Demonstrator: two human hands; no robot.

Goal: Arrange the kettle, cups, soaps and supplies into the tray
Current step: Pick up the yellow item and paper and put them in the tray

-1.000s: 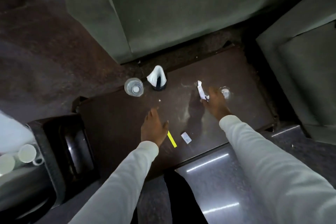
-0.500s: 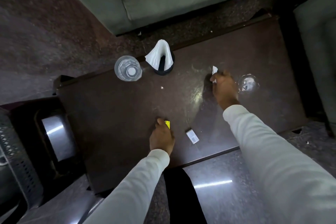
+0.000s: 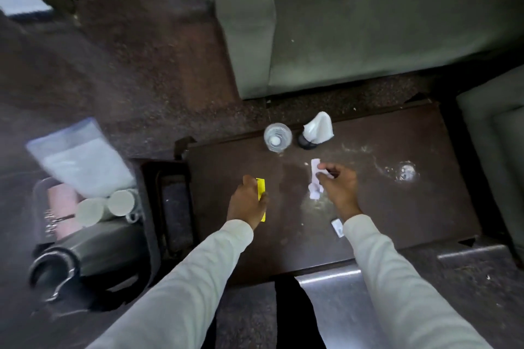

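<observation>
Left hand point(image 3: 247, 201) pinches a yellow sachet point(image 3: 261, 189) above the dark surface point(image 3: 397, 207); right hand point(image 3: 338, 188) grips white sachets point(image 3: 314, 176). Such packets look light, thin and crushable, best held by their edges. One small packet point(image 3: 337, 227) lies by the right sleeve.

Dark brown tabletop point(image 3: 397, 221) with pale smears and a wet ring point(image 3: 406, 172). Beyond its far edge, a grey-green sofa point(image 3: 368, 22); another grey cushion point(image 3: 499, 156) at the right. Brown speckled carpet point(image 3: 127, 71) to the left, shiny floor tile point(image 3: 334, 309) near.
</observation>
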